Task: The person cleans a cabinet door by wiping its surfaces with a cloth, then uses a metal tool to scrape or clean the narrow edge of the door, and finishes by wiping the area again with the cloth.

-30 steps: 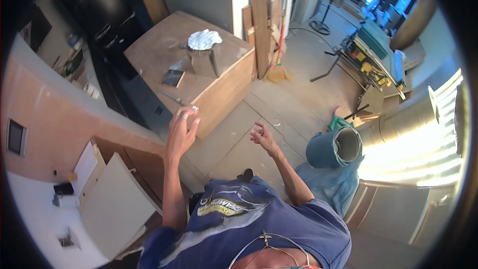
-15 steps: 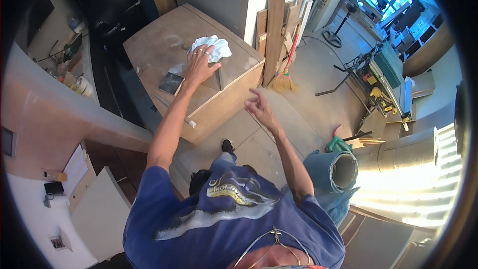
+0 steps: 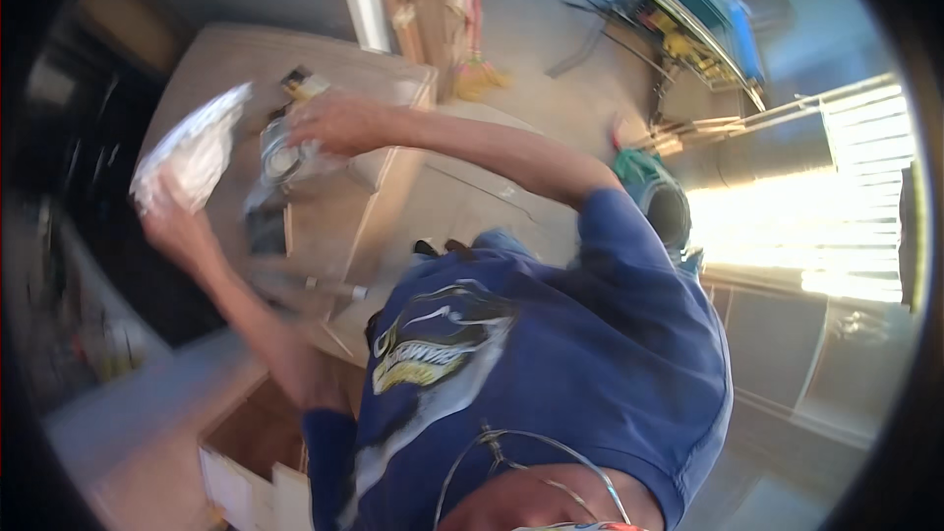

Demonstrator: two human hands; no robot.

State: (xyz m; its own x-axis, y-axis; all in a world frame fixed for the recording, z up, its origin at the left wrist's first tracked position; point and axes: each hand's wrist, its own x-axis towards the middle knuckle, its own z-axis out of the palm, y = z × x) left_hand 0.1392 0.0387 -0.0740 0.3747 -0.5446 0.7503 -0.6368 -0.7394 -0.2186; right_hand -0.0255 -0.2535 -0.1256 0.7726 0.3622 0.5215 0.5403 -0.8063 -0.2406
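A crumpled white sheet, cloth or plastic [image 3: 202,143], is lifted above the left part of a wooden box top [image 3: 226,49]. My left hand [image 3: 177,211] grips its lower end. Over the middle of the box, my right hand [image 3: 339,125] reaches across from the right, its fingers smeared by motion. At those fingertips is a pale, rounded thing [image 3: 282,162], too blurred to name; whether I hold it cannot be seen. Behind it lies a small yellow and dark item [image 3: 303,84]. A dark flat block [image 3: 265,231] rests nearer me.
A pale tube [image 3: 339,288] lies by the box's near edge. Timber boards [image 3: 428,10] and a straw broom [image 3: 479,79] lean behind. At the far right stands a machine on legs [image 3: 688,20]. A green bag [image 3: 649,177] sits to my right, near bright window blinds [image 3: 855,197].
My left hand has raised the white sheet off the box and carried it left. My right hand has swung left over the box. The view has turned, and small items now show on top.
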